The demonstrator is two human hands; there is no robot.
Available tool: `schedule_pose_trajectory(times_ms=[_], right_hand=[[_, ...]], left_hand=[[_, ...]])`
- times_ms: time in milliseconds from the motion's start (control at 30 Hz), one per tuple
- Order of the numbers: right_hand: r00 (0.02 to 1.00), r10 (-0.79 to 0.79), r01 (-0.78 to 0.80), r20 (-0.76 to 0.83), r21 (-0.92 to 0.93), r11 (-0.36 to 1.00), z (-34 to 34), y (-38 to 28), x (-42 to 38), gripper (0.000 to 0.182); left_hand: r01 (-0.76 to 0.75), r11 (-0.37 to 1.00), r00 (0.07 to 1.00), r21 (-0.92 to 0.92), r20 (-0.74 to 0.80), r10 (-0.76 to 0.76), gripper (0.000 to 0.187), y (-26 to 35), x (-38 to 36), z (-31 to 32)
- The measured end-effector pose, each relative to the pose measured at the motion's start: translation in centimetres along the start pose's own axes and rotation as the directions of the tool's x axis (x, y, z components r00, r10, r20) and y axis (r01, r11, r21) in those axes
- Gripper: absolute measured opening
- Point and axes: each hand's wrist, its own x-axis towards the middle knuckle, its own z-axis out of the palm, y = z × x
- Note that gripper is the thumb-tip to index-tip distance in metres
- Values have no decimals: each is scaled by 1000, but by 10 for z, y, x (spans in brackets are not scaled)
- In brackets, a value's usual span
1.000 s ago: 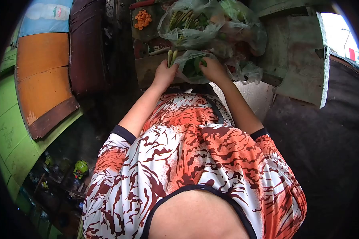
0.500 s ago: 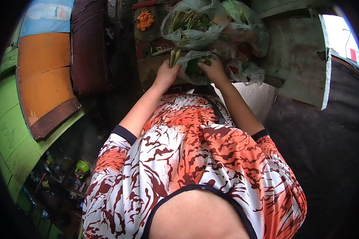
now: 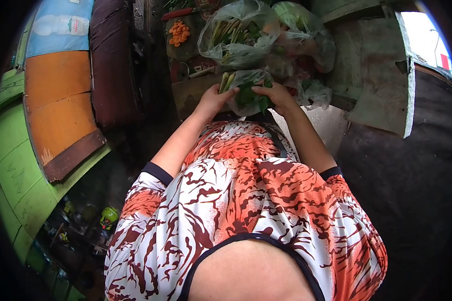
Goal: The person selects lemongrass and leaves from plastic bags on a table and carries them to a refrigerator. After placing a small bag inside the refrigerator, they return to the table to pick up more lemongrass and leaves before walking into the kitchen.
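My left hand (image 3: 214,102) is closed around a small bunch of leafy greens. Its pale stalks (image 3: 226,82) stick up past my fingers, and dark leaves (image 3: 246,96) spread to the right. At those leaves, my right hand (image 3: 280,97) is closed, thumb and fingers pinching the leafy end. A small clear plastic bag (image 3: 248,77) lies right behind the greens, partly covered by them. Farther back, a larger clear bag (image 3: 206,45) is open, with more green stalks (image 3: 229,33) inside.
Sliced carrots (image 3: 179,33) lie in a heap at the back left. Another plastic bag (image 3: 324,47) with produce stands at the back right, and a crumpled bag (image 3: 314,94) sits right of my right hand. A wooden board (image 3: 188,93) is left of my left hand.
My right hand has turned and moved slightly right and down, and more of the leaves show between my hands. My left hand has shifted a little right and down, keeping the stalks.
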Motion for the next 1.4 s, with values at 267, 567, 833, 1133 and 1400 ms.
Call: schedule_pose_trajectory(times_ms=[267, 567, 833, 1133, 1400], right_hand=[[998, 69, -66, 12, -150, 986, 0, 12, 19, 22], [976, -216, 202, -30, -244, 949, 12, -5, 1, 31], [994, -85, 103, 66, -336, 936, 27, -6, -1, 21], [993, -97, 84, -63, -195, 977, 14, -7, -3, 14], [994, -93, 96, -57, 46, 994, -1, -3, -1, 15]], left_hand=[[52, 996, 997, -67, 54, -49, 36, -18, 8, -4], [-55, 997, 998, -60, 27, 56, 35, -24, 10, -11], [-177, 948, 984, 264, 51, 170, 32, -31, 14, -11], [-223, 829, 964, 513, -12, 267, 38, -13, 1, -9], [-173, 923, 981, 345, -22, 192, 36, -18, 7, -11]])
